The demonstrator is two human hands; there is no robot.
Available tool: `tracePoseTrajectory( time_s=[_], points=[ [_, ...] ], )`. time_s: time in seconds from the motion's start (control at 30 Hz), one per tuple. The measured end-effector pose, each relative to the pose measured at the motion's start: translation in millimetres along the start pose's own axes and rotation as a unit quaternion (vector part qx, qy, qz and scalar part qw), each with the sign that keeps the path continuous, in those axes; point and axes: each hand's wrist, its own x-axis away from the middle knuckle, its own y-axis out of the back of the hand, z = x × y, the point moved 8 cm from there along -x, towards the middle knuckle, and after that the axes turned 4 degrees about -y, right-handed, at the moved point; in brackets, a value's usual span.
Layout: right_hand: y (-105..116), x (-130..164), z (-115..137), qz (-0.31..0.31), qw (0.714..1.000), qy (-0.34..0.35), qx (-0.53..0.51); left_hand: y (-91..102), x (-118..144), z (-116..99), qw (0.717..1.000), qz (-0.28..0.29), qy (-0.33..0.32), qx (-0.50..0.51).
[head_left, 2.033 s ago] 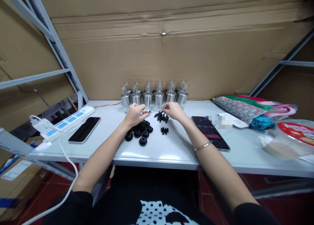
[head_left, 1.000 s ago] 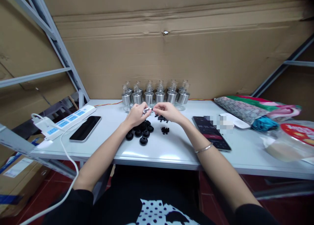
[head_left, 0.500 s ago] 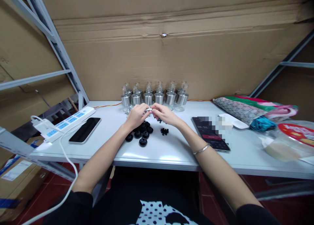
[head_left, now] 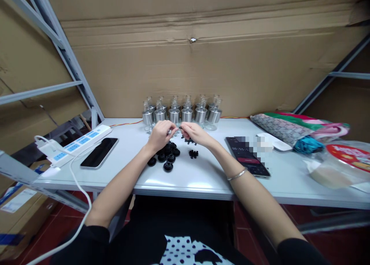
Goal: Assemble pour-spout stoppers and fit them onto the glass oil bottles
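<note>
Silver pump part [head_left: 170, 131], a small metal cylinder, sits pinched in the fingertips of my left hand [head_left: 160, 135], raised just above the white table [head_left: 202, 176] and in front of the row of finished metal-collared pump heads [head_left: 182, 113] at the back. I judge that I hold it up off the surface so both hands can meet around it at chest line, where I can see the joint. My right hand [head_left: 194, 133] comes in from the other side, thumb and forefinger closed on a small black stem [head_left: 181, 128] whose tip touches or nearly touches the silver piece; the contact itself is too small to make out.

The silver part lies roughly level, its long axis running left to right across my view, open end toward my right hand. The black stem lines up along the same axis, which reads to me as the two being held coaxial so one can enter the other.

Supplies lie close below: a cluster of black round caps [head_left: 167, 155] under my left wrist, a scatter of black stems [head_left: 190, 141] under my right fingers, and a small knot of black bits [head_left: 193, 154] just nearer. They seem placed so either hand can drop straight onto them.

A dark phone [head_left: 99, 152] and a white power strip [head_left: 75, 142] lie to the left; a second phone [head_left: 248, 157] with a lit screen lies to the right, beside folded fabric [head_left: 295, 128].
</note>
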Motion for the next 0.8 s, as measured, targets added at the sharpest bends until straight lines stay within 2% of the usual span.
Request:
tracePoseTrajectory(
  time_s=[0.07, 0.2, 0.33, 0.43, 0.5, 0.7, 0.8],
  points=[
    [-1.6, 0.5, 0.0, 0.016, 1.000, -0.005, -0.019, -1.2, 1.0, 3.0, 1.000, 0.003, 0.014, 0.011],
    [-7.7, 0.0, -5.0, 0.045, 0.999, -0.022, -0.019, -15.2, 6.0, 12.5, 0.996, 0.055, 0.057, 0.041],
    [-4.1, -2.9, -15.4, 0.027, 0.999, -0.045, -0.010, -25.9, 10.7, 22.9, 0.987, 0.096, 0.106, 0.068],
    [6.2, -3.6, -17.9, -0.008, 0.998, -0.045, 0.050, -25.6, 11.1, 32.9, 0.982, 0.118, 0.129, 0.073],
    [10.2, -3.0, -19.0, -0.006, 0.992, -0.052, 0.114, -21.7, 11.3, 43.9, 0.979, 0.135, 0.143, 0.061],
    [2.2, 3.1, -37.6, 0.123, 0.959, -0.126, 0.223, -5.0, 29.0, 93.4, 0.952, 0.210, 0.223, -0.004],
    [-0.8, 6.2, -47.7, 0.159, 0.944, -0.161, 0.239, -3.4, 46.9, 110.3, 0.918, 0.267, 0.294, 0.007]
  ],
)
